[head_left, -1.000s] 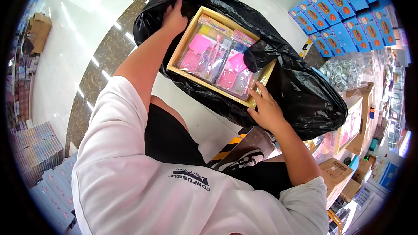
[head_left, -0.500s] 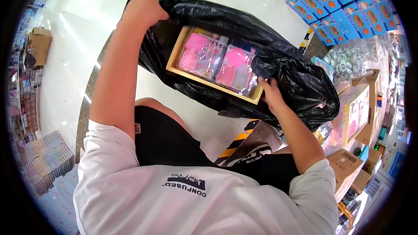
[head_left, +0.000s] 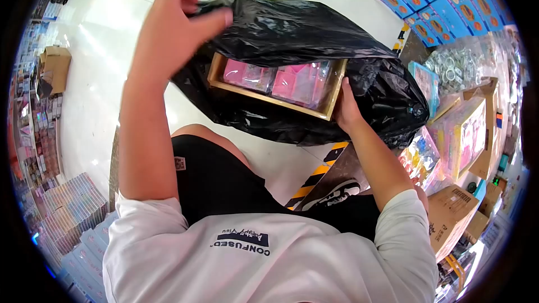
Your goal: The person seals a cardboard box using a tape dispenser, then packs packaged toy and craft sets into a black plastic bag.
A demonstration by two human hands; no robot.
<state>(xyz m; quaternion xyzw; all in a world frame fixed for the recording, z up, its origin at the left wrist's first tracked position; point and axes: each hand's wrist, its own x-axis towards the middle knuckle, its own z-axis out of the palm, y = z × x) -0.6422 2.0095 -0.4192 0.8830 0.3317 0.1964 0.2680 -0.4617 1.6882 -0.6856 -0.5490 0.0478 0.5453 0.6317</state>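
Observation:
A black plastic bag [head_left: 303,25] lies around a shallow yellowish box [head_left: 269,100], its upper side draped over the box's far edge. Inside the box are pink items in clear packaging [head_left: 297,83], partly hidden by the plastic. My left hand [head_left: 179,25] is raised at the bag's left end, thumb and fingers apart; no plastic shows gripped in it. At the box's right end, my right hand [head_left: 349,108] holds the box by its corner, with part of the hand out of sight behind it.
Blue printed boxes [head_left: 443,3] are stacked at the far right. Cardboard cartons [head_left: 452,213] and packaged goods [head_left: 463,134] stand along the right. On the left are an open carton [head_left: 55,70] and stacks of packages [head_left: 76,202]. Striped tape [head_left: 317,177] marks the floor.
My left hand has let go of the bag's rim and opened. The bag's far side has come down over part of the box. My right hand stays at the box's right end.

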